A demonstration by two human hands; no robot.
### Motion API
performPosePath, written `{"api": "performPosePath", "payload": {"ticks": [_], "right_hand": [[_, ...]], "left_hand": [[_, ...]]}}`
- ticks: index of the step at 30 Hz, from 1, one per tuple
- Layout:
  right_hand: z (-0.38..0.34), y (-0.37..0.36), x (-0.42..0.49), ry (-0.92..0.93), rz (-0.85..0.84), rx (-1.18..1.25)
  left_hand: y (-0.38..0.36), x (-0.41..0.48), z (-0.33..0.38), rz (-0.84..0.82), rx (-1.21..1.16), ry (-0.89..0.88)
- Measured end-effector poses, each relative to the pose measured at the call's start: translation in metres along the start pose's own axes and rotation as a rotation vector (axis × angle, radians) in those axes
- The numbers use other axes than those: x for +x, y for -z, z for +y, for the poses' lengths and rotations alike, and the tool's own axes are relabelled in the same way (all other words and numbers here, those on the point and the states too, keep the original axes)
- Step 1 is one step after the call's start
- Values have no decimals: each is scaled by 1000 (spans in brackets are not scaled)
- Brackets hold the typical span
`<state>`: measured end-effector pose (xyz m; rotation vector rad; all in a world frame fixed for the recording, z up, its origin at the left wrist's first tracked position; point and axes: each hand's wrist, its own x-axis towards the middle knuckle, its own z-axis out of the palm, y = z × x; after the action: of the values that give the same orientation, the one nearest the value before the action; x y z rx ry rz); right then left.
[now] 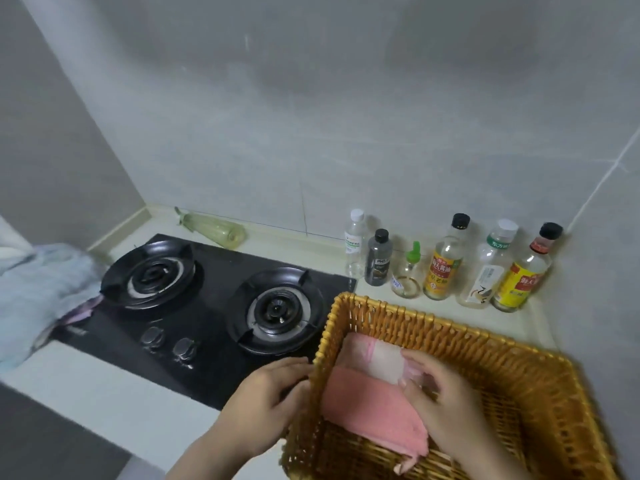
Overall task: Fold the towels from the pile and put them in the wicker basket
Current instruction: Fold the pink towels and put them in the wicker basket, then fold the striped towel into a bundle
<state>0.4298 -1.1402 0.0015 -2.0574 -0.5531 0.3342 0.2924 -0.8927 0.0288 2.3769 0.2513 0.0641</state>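
Pink towel (363, 407) is folded and already inside the wicker basket (450, 341) at 5 o'clock, lying against the basket's 9 o'clock wall. Fingers of my right hand (440, 400) pinch its top fold, not let go yet. My left hand (266, 403) is at the basket's outer wall; can't tell if it grips or just touches. Only this towel shows in the basket. The pile (41, 289) sits on the desk (104, 393) at 9 o'clock, past the stove (214, 327), so I judge most of the job remains.

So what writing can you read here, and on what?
"PH5" on the dark bottle; the rest is blurred.
"海天酱油" on the left yellow bottle.
"东方" on the green-label bottle.
"海天" on the right yellow bottle.
Everything else, the stove mark included, is too blurred.
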Motion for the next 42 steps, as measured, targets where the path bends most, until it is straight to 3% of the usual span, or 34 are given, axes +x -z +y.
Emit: {"api": "performPosePath", "payload": {"ticks": [6,11,21,30,42], "right_hand": [[-38,-34,14,59,-87,57],[-88,-73,5,64,-261,188],[-180,-176,-64,182,-379,144],[-257,-259,-166,313,-466,109],[-319,-335,-227,391,-556,82]], "left_hand": [[59,-55,-34,217,-41,192],[97,-117,-47,377,-84,304],[171,-291,-98,618,-143,463],[196,-437,-128,720,-209,518],[231,-546,-148,868,-221,570]]}}
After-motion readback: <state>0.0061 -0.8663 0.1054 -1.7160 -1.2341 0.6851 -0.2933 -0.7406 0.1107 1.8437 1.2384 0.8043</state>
